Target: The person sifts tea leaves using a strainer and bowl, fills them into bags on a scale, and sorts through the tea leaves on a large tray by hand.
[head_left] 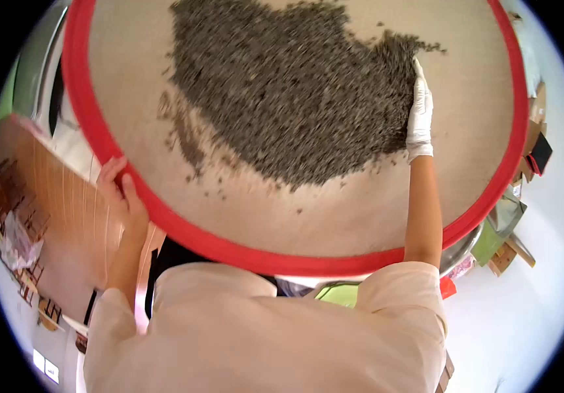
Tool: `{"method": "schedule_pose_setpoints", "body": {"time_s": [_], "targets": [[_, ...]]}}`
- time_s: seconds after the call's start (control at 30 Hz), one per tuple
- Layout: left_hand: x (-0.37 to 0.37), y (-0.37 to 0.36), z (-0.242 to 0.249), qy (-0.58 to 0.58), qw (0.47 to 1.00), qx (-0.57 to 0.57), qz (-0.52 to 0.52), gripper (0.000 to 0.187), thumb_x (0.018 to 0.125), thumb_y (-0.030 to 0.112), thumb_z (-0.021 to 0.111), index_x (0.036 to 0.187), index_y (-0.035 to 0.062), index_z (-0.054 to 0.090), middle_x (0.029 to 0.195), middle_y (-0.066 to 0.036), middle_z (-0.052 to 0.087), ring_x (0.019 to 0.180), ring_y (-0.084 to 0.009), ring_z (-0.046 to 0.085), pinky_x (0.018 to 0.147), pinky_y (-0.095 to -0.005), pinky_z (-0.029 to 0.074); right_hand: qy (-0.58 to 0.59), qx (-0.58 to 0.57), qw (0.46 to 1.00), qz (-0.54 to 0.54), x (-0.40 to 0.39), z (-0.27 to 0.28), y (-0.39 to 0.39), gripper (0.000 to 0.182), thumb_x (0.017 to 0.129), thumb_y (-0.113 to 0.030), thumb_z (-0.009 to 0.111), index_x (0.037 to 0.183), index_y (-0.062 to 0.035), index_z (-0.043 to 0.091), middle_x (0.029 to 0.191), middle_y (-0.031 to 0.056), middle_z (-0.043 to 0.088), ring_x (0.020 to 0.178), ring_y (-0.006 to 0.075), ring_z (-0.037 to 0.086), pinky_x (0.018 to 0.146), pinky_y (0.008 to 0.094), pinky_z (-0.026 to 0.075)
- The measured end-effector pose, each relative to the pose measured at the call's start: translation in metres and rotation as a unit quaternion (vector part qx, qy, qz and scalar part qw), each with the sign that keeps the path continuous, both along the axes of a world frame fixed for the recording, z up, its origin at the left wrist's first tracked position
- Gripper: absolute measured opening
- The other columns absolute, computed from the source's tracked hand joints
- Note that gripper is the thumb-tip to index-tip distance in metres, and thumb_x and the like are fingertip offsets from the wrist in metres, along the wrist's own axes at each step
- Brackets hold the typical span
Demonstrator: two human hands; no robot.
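Note:
A wide round tray [334, 219] with a pale, cloth-like bottom and a thick red rim fills most of the view. On it lies a broad heap of small dark grey-brown granules [295, 92], slightly blurred; their kind I cannot make out. My right hand [419, 114], in a white glove, is stretched out with its inner side against the heap's right edge. Bare, my left hand [123, 193] grips the red rim at the lower left, fingers over its edge. A thin smear of granules [187, 141] trails off left of the heap.
My body stands close against the tray's near edge. Boxes and a green bag [499, 223] lie beyond the tray at the right. At the left are a wooden floor [66, 209] and some racks with a plastic bag [17, 242].

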State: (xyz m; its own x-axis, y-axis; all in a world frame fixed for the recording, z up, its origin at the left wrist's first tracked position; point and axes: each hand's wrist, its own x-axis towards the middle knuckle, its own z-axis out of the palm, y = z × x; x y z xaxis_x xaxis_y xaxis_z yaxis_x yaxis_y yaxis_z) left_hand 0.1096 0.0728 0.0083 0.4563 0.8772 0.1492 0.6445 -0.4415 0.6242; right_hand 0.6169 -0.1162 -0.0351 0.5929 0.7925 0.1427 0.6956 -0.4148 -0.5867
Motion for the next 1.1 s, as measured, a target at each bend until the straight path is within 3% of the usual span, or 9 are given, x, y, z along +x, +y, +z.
{"method": "schedule_pose_setpoints", "body": {"time_s": [0.17, 0.33, 0.5, 0.63, 0.77, 0.83, 0.93, 1.03, 1.1], "targets": [[-0.065, -0.073, 0.004, -0.058, 0.998, -0.006, 0.039, 0.032, 0.093, 0.007, 0.045, 0.123, -0.0027, 0.043, 0.13, -0.018, 0.039, 0.123, -0.0267, 0.038, 0.104, -0.0377, 0.028, -0.026, 0.031, 0.998, 0.042, -0.087, 0.055, 0.002, 0.04, 0.098, -0.028, 0.042, 0.132, -0.0078, 0.051, 0.138, 0.012, 0.047, 0.132, 0.0301, 0.038, 0.111, 0.0392, 0.026], [-0.168, -0.137, -0.024, -0.013, 0.933, -0.35, 0.076, 0.018, 0.092, 0.005, 0.045, 0.108, 0.0001, 0.052, 0.103, -0.014, 0.056, 0.101, -0.0236, 0.054, 0.09, -0.035, 0.041, -0.029, 0.097, 0.989, 0.107, -0.155, 0.089, -0.005, 0.033, 0.09, -0.007, 0.047, 0.122, -0.0032, 0.058, 0.125, 0.0151, 0.057, 0.119, 0.0328, 0.051, 0.105, 0.0413, 0.036], [-0.192, -0.147, -0.07, 0.131, 0.892, -0.43, -0.051, 0.015, 0.089, 0.009, 0.049, 0.1, 0.0019, 0.057, 0.084, -0.017, 0.062, 0.081, -0.032, 0.062, 0.073, -0.0393, 0.049, -0.09, 0.042, 0.974, 0.203, -0.219, 0.085, 0.021, 0.045, 0.075, 0.005, 0.05, 0.119, -0.0034, 0.059, 0.118, 0.0177, 0.059, 0.11, 0.0377, 0.055, 0.097, 0.0441, 0.043], [-0.221, -0.149, -0.182, 0.227, 0.854, -0.45, -0.132, 0.028, 0.09, 0.021, 0.046, 0.107, 0.0032, 0.058, 0.098, -0.024, 0.063, 0.094, -0.0397, 0.06, 0.08, -0.0473, 0.049, -0.101, 0.051, 0.983, 0.142, -0.257, 0.079, 0.077, 0.047, 0.08, 0.003, 0.052, 0.127, -0.0007, 0.052, 0.125, 0.0214, 0.054, 0.111, 0.038, 0.053, 0.097, 0.0434, 0.042], [-0.258, -0.178, -0.265, 0.378, 0.712, -0.554, -0.208, 0.04, 0.088, 0.032, 0.048, 0.115, 0.0027, 0.055, 0.109, -0.021, 0.061, 0.099, -0.0374, 0.06, 0.086, -0.0471, 0.048, -0.2, 0.038, 0.973, 0.105, -0.277, 0.073, 0.166, 0.041, 0.085, -0.002, 0.053, 0.127, 0.0004, 0.051, 0.126, 0.0234, 0.052, 0.114, 0.0396, 0.051, 0.099, 0.0436, 0.04], [-0.286, -0.208, -0.306, 0.379, 0.731, -0.512, -0.243, 0.035, 0.086, 0.027, 0.049, 0.112, 0.0047, 0.059, 0.116, -0.02, 0.059, 0.104, -0.0356, 0.058, 0.088, -0.0444, 0.048, -0.253, 0.021, 0.965, 0.069, -0.267, 0.068, 0.219, 0.036, 0.091, -0.007, 0.048, 0.125, 0.0038, 0.052, 0.127, 0.0239, 0.052, 0.119, 0.0376, 0.05, 0.105, 0.0428, 0.036], [-0.267, -0.165, -0.286, 0.422, 0.637, -0.59, -0.263, 0.031, 0.083, 0.019, 0.048, 0.106, 0.0041, 0.063, 0.121, -0.019, 0.055, 0.11, -0.0342, 0.055, 0.093, -0.0407, 0.045, -0.091, -0.001, 0.996, 0.006, -0.233, 0.055, 0.295, 0.048, 0.098, -0.03, 0.039, 0.133, 0.0017, 0.045, 0.136, 0.019, 0.047, 0.128, 0.0297, 0.043, 0.107, 0.035, 0.032], [-0.302, -0.215, -0.345, 0.316, 0.791, -0.471, -0.231, 0.028, 0.08, 0.012, 0.048, 0.101, 0.0032, 0.065, 0.113, -0.018, 0.06, 0.112, -0.0326, 0.053, 0.1, -0.0421, 0.039, 0.095, -0.089, 0.991, -0.038, -0.199, 0.031, 0.35, 0.059, 0.096, -0.044, 0.037, 0.135, 0.0002, 0.044, 0.138, 0.0172, 0.046, 0.129, 0.0282, 0.042, 0.105, 0.033, 0.033], [-0.307, -0.246, -0.377, 0.325, 0.791, -0.43, -0.291, 0.028, 0.08, 0.012, 0.048, 0.101, 0.0036, 0.065, 0.109, -0.018, 0.062, 0.111, -0.0318, 0.053, 0.102, -0.0462, 0.035, 0.134, -0.082, 0.987, -0.029, -0.208, 0.008, 0.36, 0.056, 0.096, -0.041, 0.038, 0.132, 0.0006, 0.045, 0.124, 0.0188, 0.054, 0.115, 0.0301, 0.052, 0.097, 0.0366, 0.04]]}}
